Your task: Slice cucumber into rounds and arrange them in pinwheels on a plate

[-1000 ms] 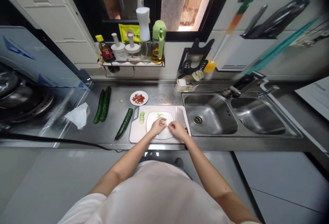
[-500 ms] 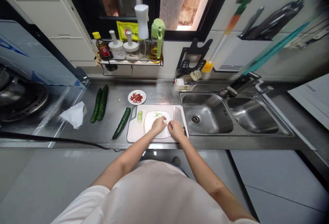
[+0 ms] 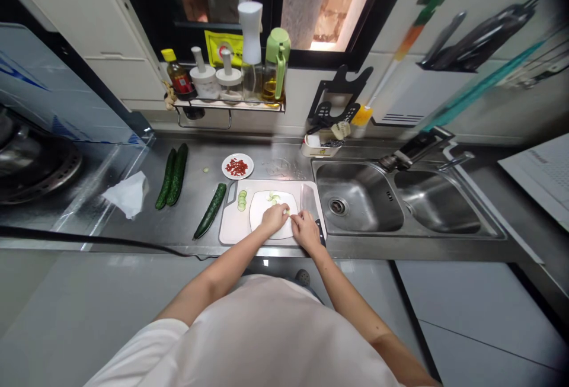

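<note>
Over a white plate (image 3: 262, 225) on the cutting board (image 3: 231, 232), my left hand (image 3: 274, 218) pinches a small pale green cucumber piece (image 3: 287, 212). My right hand (image 3: 304, 228) is beside it, its fingers closed close to the same piece; whether they grip it is too small to tell. Thin cucumber slices (image 3: 273, 198) lie on the plate above my hands. A short column of cucumber slices (image 3: 242, 200) rests on the board's left part. A knife (image 3: 307, 198) lies along the right side of the board, its black handle partly beside my right hand.
A whole cucumber (image 3: 210, 211) lies left of the board, with two more cucumbers (image 3: 172, 178) farther left. Behind the board is a dish of chopped red pieces (image 3: 237, 166). A crumpled white cloth (image 3: 128, 195) lies at the left; a double sink (image 3: 360, 197) is at the right.
The view has shifted slightly. My right hand has turned a little and the knife's black handle shows more. My left hand stays nearly in place with the cucumber piece.
</note>
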`<action>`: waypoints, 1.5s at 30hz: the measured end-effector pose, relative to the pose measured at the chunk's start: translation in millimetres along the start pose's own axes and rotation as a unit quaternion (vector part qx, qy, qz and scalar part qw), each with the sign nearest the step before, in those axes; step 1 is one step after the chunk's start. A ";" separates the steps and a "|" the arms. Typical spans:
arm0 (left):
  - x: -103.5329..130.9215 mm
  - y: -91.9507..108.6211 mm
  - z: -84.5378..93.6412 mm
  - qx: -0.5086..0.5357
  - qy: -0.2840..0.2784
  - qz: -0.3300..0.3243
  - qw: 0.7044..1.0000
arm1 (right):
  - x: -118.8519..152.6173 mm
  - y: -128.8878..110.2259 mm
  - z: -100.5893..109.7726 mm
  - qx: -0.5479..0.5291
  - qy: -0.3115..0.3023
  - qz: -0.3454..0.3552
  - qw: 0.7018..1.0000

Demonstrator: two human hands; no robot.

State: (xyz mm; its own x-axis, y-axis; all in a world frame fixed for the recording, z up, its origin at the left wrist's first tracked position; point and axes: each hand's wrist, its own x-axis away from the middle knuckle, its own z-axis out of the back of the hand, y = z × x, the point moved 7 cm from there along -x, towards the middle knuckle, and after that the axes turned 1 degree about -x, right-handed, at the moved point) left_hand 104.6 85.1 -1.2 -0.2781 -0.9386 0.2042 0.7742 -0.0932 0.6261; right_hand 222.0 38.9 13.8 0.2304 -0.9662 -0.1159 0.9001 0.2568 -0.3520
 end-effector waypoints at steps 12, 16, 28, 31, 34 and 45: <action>-1.2 -1.0 -2.7 0.006 0.015 0.001 1.000 | -2.5 -3.4 -1.0 0.039 0.009 -0.011 0.999; -5.7 0.4 -2.4 -0.005 0.020 -0.013 1.000 | -5.0 -2.8 -2.4 0.053 0.005 -0.015 0.998; -12.3 1.2 -2.8 -0.060 0.002 -0.009 0.998 | -10.9 0.1 -1.5 0.070 0.025 -0.030 0.997; -12.4 1.0 -2.9 -0.073 -0.004 -0.002 0.997 | -8.2 0.0 -1.6 0.071 0.022 -0.031 0.997; -12.2 1.6 -2.9 -0.079 -0.003 -0.006 0.997 | -5.5 -0.4 -2.2 0.074 0.022 -0.027 0.997; -14.8 0.8 -3.0 -0.072 0.001 -0.003 0.997 | -8.4 -0.4 -1.8 0.081 0.023 -0.038 0.996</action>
State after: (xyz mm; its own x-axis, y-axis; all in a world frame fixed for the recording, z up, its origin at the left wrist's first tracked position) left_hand 111.1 97.9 -6.0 -0.2815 -0.9387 0.1991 0.8463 -0.1450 0.5126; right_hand 219.1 46.9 13.3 0.1460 -0.9796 -0.1378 0.9629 0.1727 -0.2074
